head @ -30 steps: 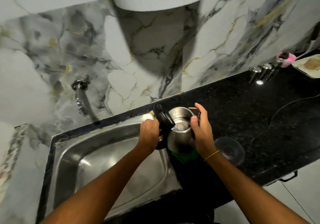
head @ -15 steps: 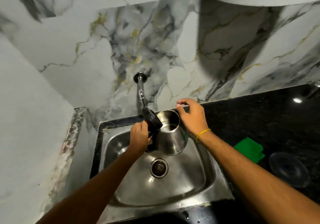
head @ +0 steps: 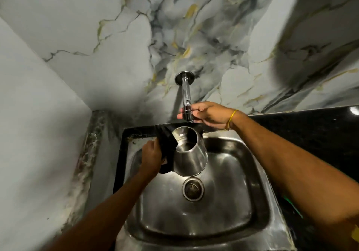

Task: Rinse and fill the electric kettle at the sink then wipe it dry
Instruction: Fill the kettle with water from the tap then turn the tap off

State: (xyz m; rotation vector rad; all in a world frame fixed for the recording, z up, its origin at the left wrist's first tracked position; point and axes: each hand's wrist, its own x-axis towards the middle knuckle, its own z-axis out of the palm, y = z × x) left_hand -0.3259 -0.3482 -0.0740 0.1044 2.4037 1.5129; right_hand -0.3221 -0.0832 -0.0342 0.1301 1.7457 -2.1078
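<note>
The left hand (head: 151, 158) is wrapped tight around the black handle (head: 167, 154) of the electric kettle (head: 189, 153), fingers curled closed on it, holding the kettle up over the steel sink (head: 258, 182). The kettle is tilted a bit, lid (head: 165, 138) flipped open toward the handle side, so you can see straight down into the shiny inside. It hangs above the back part of the sink basin, just behind the drain (head: 193, 189), not touching the bottom as far as I can tell.

The right hand (head: 208, 114) is up behind the sink, fingers pinched together on the lower end of the chrome tap (head: 186, 97), which sticks out of the marble wall (head: 213, 37) above the sink's back edge. There's a yellow band (head: 232, 118) on that wrist. The tap's outlet sits right over the kettle's open mouth. I can't make out any water running.

Black countertop (head: 310, 130) runs off to the right of the sink, and a sliver of something green (head: 291, 204) peeks out past the right forearm, near the sink's right rim. Plain wall (head: 29, 114) on the sink's left.
</note>
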